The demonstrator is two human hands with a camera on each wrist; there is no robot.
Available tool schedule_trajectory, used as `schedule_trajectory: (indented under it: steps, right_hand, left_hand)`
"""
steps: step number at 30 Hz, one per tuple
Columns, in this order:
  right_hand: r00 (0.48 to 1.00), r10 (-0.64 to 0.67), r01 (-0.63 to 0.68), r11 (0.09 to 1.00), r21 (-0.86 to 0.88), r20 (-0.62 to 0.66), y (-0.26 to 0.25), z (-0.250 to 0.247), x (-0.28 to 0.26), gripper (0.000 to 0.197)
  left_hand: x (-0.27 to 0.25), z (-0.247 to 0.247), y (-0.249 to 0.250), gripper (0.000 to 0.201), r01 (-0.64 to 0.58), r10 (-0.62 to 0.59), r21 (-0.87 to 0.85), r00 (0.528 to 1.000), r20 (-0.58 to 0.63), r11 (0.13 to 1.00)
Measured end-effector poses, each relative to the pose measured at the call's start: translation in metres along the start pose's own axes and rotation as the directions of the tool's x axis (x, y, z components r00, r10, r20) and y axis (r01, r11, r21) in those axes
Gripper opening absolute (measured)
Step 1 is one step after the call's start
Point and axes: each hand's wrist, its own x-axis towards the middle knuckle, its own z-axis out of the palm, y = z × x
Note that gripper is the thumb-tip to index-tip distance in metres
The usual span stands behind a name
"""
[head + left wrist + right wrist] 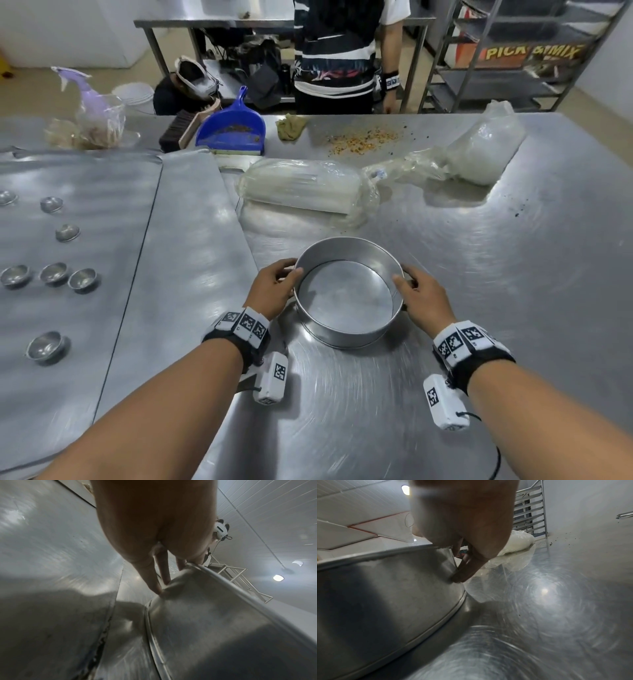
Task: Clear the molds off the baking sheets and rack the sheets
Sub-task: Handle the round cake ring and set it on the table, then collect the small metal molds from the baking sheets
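A round metal cake pan [346, 298], with nothing in it, is at the middle of the steel table [513, 274], resting on it or just above it; I cannot tell which. My left hand [274, 284] grips its left rim and my right hand [418, 294] its right rim, thumbs over the edge. The left wrist view shows my fingers [154, 580] on the pan wall [205, 622]. In the right wrist view my fingers [467, 568] press the pan wall [385, 588]. A baking sheet [102, 222] at the left carries several small round molds [82, 279]. Beside it lies a bare sheet [185, 240].
Behind the pan lie a wrapped plastic roll [301, 186] and a plastic bag [479, 154]. At the far edge are a blue dustpan [233, 126], a brush [181, 132], a rag [291, 126], crumbs [363, 138] and a spray bottle [92, 102]. A person [339, 51] stands beyond, a metal rack [513, 51] at the right.
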Motion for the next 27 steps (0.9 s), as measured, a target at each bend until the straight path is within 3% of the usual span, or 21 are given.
schedule_trajectory:
  steps: [2,4,6,9,17,23,25,27]
  right_hand:
    - [0.999,0.029,-0.029,1.000,-0.005,0.020,-0.003,-0.002,0.000,0.019]
    - [1.000,0.022,-0.021,0.994,-0.106,0.000,-0.006,-0.005,0.001,0.036]
    - [0.994,-0.059,0.035,0.969,-0.244,-0.089,-0.014,-0.006,0.001,0.049]
    - [0.969,-0.213,0.164,0.933,-0.321,-0.126,-0.040,0.004,0.004,0.042]
    - [0.897,-0.423,0.442,0.868,-0.225,0.130,-0.145,0.119,0.000,0.033]
    - [0.811,-0.476,0.543,0.829,-0.135,0.341,-0.207,0.239,-0.050,0.029]
    - [0.775,-0.482,0.567,0.816,-0.113,0.408,-0.221,0.282,-0.070,0.027]
    - [0.737,-0.477,0.585,0.804,-0.101,0.479,-0.235,0.323,-0.090,0.030]
  left_hand:
    - [0.001,-0.001,0.002,0.017,0.016,-0.016,0.021,1.000,0.008,1.000]
    - [0.000,-0.003,0.004,0.026,0.025,-0.025,0.040,1.000,0.001,0.999]
    - [-0.003,-0.007,0.006,0.036,0.023,-0.022,0.057,0.999,-0.024,0.998]
    - [-0.014,-0.022,0.009,0.036,0.016,-0.009,0.089,0.997,-0.078,0.996]
    - [-0.071,-0.137,0.001,0.018,0.102,-0.037,0.192,0.948,-0.316,0.976]
    - [-0.134,-0.251,-0.034,0.017,0.239,-0.079,0.231,0.836,-0.542,0.943]
    - [-0.156,-0.290,-0.049,0.019,0.315,-0.085,0.278,0.785,-0.614,0.907]
    - [-0.178,-0.329,-0.062,0.031,0.426,-0.118,0.355,0.762,-0.637,0.832]
